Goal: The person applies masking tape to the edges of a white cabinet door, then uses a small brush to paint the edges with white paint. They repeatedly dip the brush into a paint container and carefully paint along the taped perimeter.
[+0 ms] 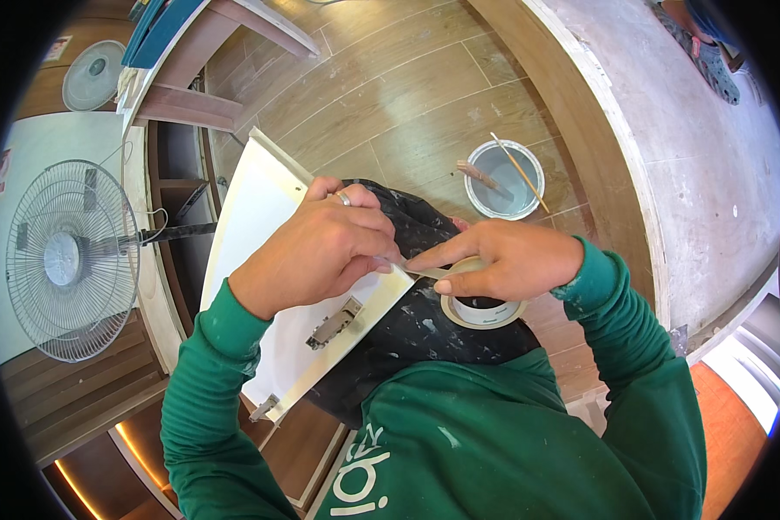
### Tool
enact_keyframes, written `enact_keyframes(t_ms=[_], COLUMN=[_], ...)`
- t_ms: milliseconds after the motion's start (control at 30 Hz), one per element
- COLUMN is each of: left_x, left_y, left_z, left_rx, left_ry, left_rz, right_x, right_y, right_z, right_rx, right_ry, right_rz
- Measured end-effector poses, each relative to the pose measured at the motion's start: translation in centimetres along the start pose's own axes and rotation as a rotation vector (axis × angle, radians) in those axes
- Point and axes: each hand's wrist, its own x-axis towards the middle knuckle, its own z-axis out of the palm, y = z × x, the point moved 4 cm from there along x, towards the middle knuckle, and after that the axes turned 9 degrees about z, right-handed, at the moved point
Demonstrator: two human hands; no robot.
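Note:
A white cabinet door (pixel 253 214) lies tilted across my lap, with pale tape bands along its borders. Two metal concealed hinges are fixed by its near edge, one (pixel 333 323) close to my hands and another (pixel 264 408) lower down. My left hand (pixel 338 240), a ring on one finger, grips the door near its right corner, thumb on the face and fingers over the edge. In my right hand (pixel 504 260) is a roll of masking tape (pixel 484 316). A short strip (pixel 429 272) runs from it to the door corner, under my right index fingertip.
On the tiled floor stands a bucket (pixel 537 166) of greyish liquid with a brush and a thin stick. A pedestal fan (pixel 71 260) is at left, with another fan (pixel 93 75) behind. Wooden framing (pixel 598 130) curves along the right. Someone's clog-shod foot (pixel 715 71) shows top right.

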Motion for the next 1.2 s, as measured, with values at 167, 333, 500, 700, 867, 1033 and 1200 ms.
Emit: enact_keyframes(t_ms=[167, 333, 500, 700, 867, 1033, 1200], left_x=[0.1, 0.1, 0.3, 0.2, 0.2, 0.3, 0.3], left_y=[-0.2, -0.4, -0.5, -0.7, -0.7, -0.6, -0.6], left_z=[0.0, 0.0, 0.0, 0.0, 0.1, 0.1, 0.2], left_rx=[-0.029, -0.051, -0.059, -0.078, -0.081, -0.085, -0.082], left_ry=[-0.004, -0.022, -0.036, -0.046, -0.053, -0.041, -0.05], left_rz=[0.005, -0.005, -0.011, -0.029, -0.044, -0.036, -0.037], right_x=[-0.6, -1.4, -1.7, -1.5, -1.3, -1.2, -1.2], right_y=[1.4, 2.0, 1.5, 2.4, 2.6, 2.4, 2.4], right_z=[0.3, 0.5, 1.0, 1.5, 1.6, 1.7, 1.8], right_rx=[0.103, 0.084, 0.169, 0.09, 0.046, 0.055, 0.019], right_ry=[0.094, 0.106, 0.055, 0.104, 0.092, 0.062, 0.069], right_rz=[-0.088, -0.028, 0.039, -0.023, -0.065, -0.053, -0.072])
